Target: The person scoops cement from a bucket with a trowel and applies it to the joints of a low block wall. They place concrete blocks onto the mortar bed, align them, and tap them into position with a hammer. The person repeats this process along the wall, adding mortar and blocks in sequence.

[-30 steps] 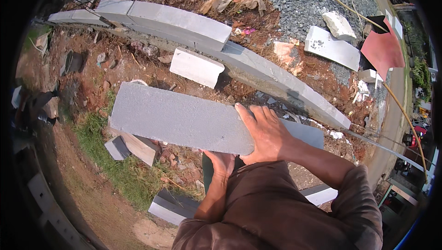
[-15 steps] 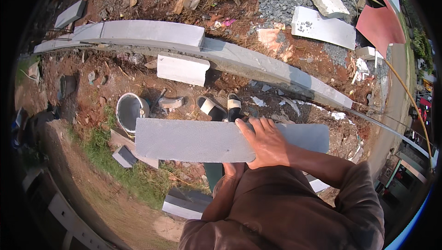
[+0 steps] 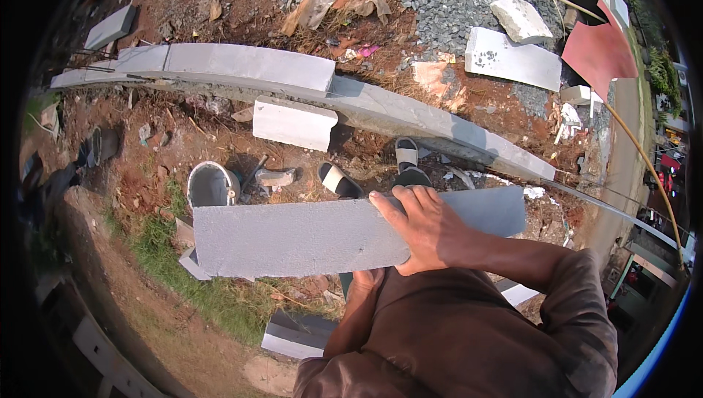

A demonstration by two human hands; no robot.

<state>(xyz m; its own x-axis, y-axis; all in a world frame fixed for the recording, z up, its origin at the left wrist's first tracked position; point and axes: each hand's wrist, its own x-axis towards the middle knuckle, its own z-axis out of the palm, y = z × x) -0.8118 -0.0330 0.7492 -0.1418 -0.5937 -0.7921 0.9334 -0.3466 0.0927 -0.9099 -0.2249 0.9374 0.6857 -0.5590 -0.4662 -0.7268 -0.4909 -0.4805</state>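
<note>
Across the front of my body I hold a long grey concrete block [image 3: 293, 237], its left end a little lower in view than its right. My right hand [image 3: 423, 226] lies over the block right of its middle, thumb pointing left and fingers bent over the far edge. At the near edge my left hand [image 3: 364, 284] holds the block from below; its fingers are hidden under it. Beyond the block runs a low wall with a row of similar grey blocks [image 3: 249, 67] on its left part. A broken white block [image 3: 293, 123] lies on the ground before that wall.
A bucket [image 3: 212, 186] stands left, partly behind the held block. My sandalled feet [image 3: 406, 153] are between block and wall. Gravel [image 3: 454, 2], a white slab [image 3: 512, 57] and a red sheet [image 3: 600, 50] lie beyond the wall. Another block [image 3: 296, 336] rests near my left arm.
My right foot has stepped forward toward the wall. The held block has tilted, its left end coming lower in view and covering more of the ground there. Both hands keep their hold.
</note>
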